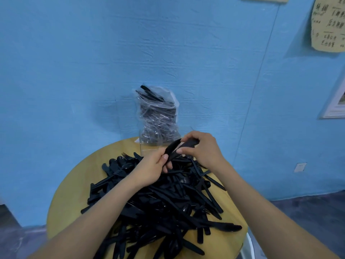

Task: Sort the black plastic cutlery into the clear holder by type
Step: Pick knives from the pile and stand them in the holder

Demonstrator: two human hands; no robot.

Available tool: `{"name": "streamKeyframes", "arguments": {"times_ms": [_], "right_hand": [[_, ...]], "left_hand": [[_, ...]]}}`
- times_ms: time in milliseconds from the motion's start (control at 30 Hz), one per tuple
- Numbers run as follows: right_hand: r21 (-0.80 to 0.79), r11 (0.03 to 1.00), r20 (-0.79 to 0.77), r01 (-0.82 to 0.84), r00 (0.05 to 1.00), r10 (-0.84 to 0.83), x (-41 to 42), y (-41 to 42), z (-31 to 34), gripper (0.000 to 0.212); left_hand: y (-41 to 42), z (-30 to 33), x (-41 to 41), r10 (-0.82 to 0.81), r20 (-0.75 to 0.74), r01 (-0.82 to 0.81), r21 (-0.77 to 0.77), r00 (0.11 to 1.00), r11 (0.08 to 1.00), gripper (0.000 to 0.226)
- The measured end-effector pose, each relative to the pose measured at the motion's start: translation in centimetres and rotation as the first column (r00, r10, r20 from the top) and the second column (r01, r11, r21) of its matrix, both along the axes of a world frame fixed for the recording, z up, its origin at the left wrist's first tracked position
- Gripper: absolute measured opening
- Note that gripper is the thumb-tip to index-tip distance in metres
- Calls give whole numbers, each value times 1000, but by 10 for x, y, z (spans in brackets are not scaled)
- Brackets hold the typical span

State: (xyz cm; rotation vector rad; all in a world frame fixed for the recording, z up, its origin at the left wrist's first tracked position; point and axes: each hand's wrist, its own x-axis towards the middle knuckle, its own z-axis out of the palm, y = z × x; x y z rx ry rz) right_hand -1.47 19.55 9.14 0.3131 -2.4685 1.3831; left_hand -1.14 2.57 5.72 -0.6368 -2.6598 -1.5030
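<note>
- Round wooden tabletop [78, 182], big heap of black plastic cutlery [168, 199] covering most of it: knives, forks, spoons mixed, spilling to near and right edges.
- Left hand [151, 169] above heap's far part, fingers curled round lower end of a small bunch of black pieces [172, 149].
- Right hand [202, 148] just beside it, thumb and fingers pinching the bunch's upper end; type of pieces unclear, blurred.
- Clear holder [149, 146] at far edge of tabletop, just behind both hands; contents hard to read.
- Clear plastic bag [158, 116] of black cutlery standing at far edge against blue wall [74, 71], at the holder.
</note>
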Motion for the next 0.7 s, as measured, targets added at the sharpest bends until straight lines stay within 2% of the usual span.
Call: {"name": "streamKeyframes", "arguments": {"times_ms": [167, 267, 467, 567, 700], "right_hand": [[-241, 970, 29, 33, 999, -27, 2, -7, -5, 24], [-333, 942, 45, 41, 999, -27, 6, -11, -7, 22], [-357, 934, 5, -25, 1000, 29, 8, -18, -12, 26], [-377, 926, -23, -20, 1000, 12, 10, -24, -13, 28], [-346, 938, -31, 9, 999, -21, 12, -29, -14, 36]], "left_hand": [[2, -1, 6, 51, 23, -53, 89, 998, 995, 28], [2, -1, 8, 52, 92, -67, 159, 994, 985, 26], [-5, -1, 16, -8, 265, -70, 282, 964, 957, 28], [-5, -1, 21, -48, 272, -44, 322, 961, 946, 27], [-7, -1, 25, -23, 236, -54, 313, 972, 948, 27]]}}
